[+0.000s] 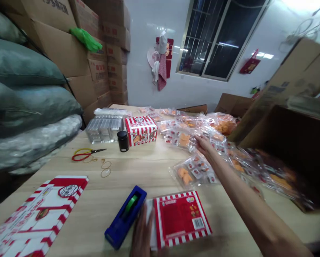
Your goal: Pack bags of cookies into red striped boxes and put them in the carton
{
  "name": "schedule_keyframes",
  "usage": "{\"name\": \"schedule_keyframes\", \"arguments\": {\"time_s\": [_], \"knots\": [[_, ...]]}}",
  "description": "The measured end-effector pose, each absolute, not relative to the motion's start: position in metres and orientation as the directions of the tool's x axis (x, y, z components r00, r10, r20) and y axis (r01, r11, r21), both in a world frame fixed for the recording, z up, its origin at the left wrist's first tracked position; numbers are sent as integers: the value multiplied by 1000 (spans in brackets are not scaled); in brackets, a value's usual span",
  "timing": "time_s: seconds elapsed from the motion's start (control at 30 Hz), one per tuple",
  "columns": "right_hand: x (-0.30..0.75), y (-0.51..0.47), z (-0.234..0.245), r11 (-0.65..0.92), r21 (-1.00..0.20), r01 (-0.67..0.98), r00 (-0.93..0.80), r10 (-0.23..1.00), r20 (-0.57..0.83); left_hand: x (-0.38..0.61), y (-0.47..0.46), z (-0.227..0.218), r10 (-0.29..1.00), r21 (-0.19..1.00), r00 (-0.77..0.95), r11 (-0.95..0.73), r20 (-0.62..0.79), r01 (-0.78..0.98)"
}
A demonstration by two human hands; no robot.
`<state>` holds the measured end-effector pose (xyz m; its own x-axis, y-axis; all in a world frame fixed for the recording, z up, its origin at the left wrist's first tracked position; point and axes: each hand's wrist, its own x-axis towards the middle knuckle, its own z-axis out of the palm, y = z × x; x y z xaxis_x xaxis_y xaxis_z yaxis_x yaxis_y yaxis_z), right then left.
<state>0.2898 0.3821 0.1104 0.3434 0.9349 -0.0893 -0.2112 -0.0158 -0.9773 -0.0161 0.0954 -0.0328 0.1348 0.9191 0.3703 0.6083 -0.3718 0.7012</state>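
My left hand lies at the bottom of the view, fingers stretched out along the white flap at the left end of a red and white striped box. That box lies on its side with its barcode panel up. My right hand reaches far across the table, fingers extended at the edge of a clear plastic bag with orange pieces in it; whether it grips the bag is hard to see. Nearer to me is another clear bag with orange pieces and small printed packets. A blue tape dispenser with green tape stands left of my left hand.
Flattened striped cartons lie at the left. Scissors, rubber bands, a black jar, an upright striped box and clear plastic trays are farther back. A large open carton borders the right side.
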Motion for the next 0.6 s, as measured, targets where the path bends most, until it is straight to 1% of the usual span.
{"name": "schedule_keyframes", "arguments": {"time_s": [0.07, 0.1, 0.17, 0.23, 0.3, 0.33, 0.37, 0.4, 0.43, 0.5, 0.53, 0.6], "knots": [[304, 338, 122, 24, -973, -230, 347, 936, -59, -22, 98, -31, 961, 853, 11, -250, 276, 459], [310, 315, 126, 39, -970, -239, 345, 937, -48, -25, 100, -29, 976, 906, -22, -193, 217, 378], [317, 270, 132, 52, -966, -254, 330, 943, -35, -31, 107, -18, 990, 956, -25, -124, 135, 265], [317, 226, 134, 42, -964, -264, 299, 953, -40, -36, 115, 0, 995, 984, -75, -55, 69, 168], [309, 182, 130, 9, -961, -275, 253, 965, -63, -39, 116, 21, 995, 999, -89, 33, -32, 9], [302, 160, 125, -18, -959, -281, 223, 971, -84, -40, 114, 32, 996, 991, -63, 58, -66, -121], [293, 138, 120, -52, -956, -288, 189, 976, -110, -40, 108, 41, 995, 966, 1, 95, -97, -241], [281, 117, 113, -91, -951, -295, 152, 978, -141, -40, 99, 49, 987, 932, 84, 156, -136, -328], [269, 97, 106, -137, -944, -301, 112, 978, -177, -40, 88, 56, 968, 895, 170, 236, -183, -378], [245, 62, 92, -229, -923, -309, 24, 968, -249, -40, 59, 63, 897, 828, 309, 420, -316, -371], [235, 48, 88, -268, -916, -300, -23, 961, -274, -42, 43, 64, 858, 795, 340, 495, -385, -350], [223, 32, 83, -304, -927, -218, -125, 951, -282, -51, 14, 63, 822, 743, 314, 566, -476, -357]]}}
